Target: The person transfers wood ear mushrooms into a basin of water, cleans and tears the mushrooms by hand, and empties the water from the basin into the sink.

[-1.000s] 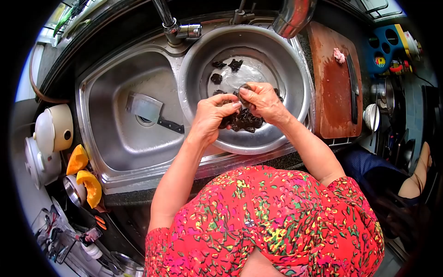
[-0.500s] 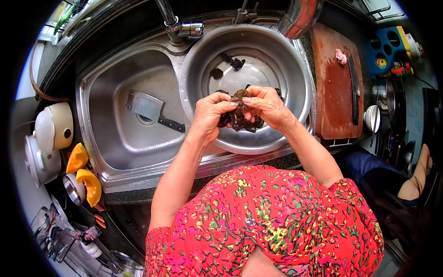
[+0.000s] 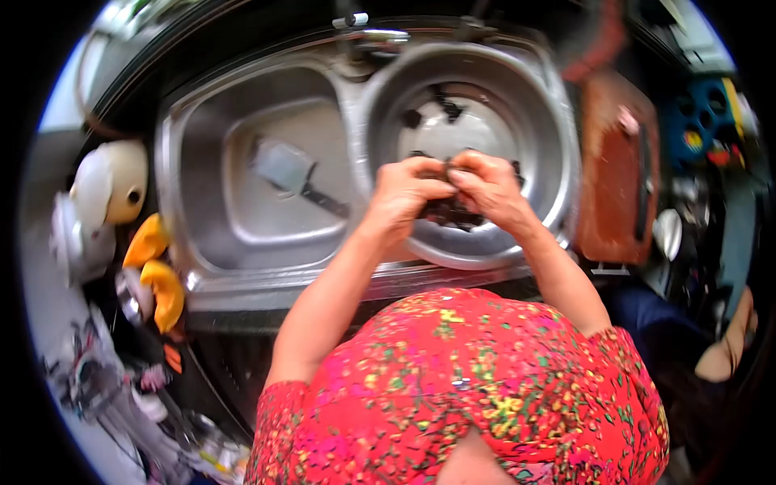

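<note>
Over the round metal basin (image 3: 551, 174), my left hand (image 3: 404, 194) and my right hand (image 3: 495, 192) meet with fingertips pinched together. Between them is a piece of dark brown, ruffled wood ear mushroom, mostly covered by the fingers and blurred. Just beneath the hands, more wood ear mushrooms (image 3: 453, 216) lie in a dark heap. A few loose dark pieces (image 3: 446, 105) rest on the far side of the basin floor.
A cleaver (image 3: 281, 166) lies in the left sink (image 3: 218, 267). Right of the basin, a brown cutting board (image 3: 602, 186) bears a knife (image 3: 644, 190) and a pink lump (image 3: 628, 121). Pumpkin pieces (image 3: 166, 297) sit at left. A bare limb (image 3: 727, 339) shows at far right.
The view has shifted and blurred, so the sink and basin appear further right. Both hands stay together over the basin, and the mushroom piece between them is now less visible.
</note>
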The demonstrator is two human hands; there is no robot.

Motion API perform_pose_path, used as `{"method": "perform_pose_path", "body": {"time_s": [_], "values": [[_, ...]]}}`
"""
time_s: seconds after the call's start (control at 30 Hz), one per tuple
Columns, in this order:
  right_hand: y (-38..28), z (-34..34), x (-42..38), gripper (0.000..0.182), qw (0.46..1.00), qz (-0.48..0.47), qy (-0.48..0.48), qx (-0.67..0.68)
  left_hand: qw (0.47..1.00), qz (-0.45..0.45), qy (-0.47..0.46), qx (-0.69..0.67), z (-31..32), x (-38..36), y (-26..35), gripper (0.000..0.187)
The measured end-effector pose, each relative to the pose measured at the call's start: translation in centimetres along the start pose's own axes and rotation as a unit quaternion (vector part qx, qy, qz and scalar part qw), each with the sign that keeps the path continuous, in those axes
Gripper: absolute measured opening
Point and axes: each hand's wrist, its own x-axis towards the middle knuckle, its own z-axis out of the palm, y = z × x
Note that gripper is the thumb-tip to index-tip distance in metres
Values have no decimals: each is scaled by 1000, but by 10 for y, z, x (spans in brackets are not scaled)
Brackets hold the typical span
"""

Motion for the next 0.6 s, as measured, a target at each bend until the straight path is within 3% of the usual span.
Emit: {"method": "perform_pose_path", "body": {"time_s": [0.07,0.1,0.17,0.2,0.3,0.4,0.5,0.6], "values": [[-4,4,3,15,998,-6,19,-52,998,8,-37,-42,-6,3,-3,34],[4,3,5,17,988,-70,43,-132,998,28,-1,-53,-3,9,-9,20],[2,7,2,15,981,-63,65,-173,994,80,28,-75,-2,10,-13,16],[15,1,1,12,981,-81,62,-166,994,68,41,-74,0,5,-9,15],[-3,16,-5,14,999,-7,44,3,985,134,68,-81,1,23,-30,15],[1,11,-2,14,998,-4,-49,43,988,89,81,-92,-4,12,-24,14],[4,8,3,18,990,20,-84,114,986,96,83,-107,-8,11,-29,14],[-1,13,3,19,992,-10,-86,93,988,78,75,-112,-10,9,-27,14]]}}
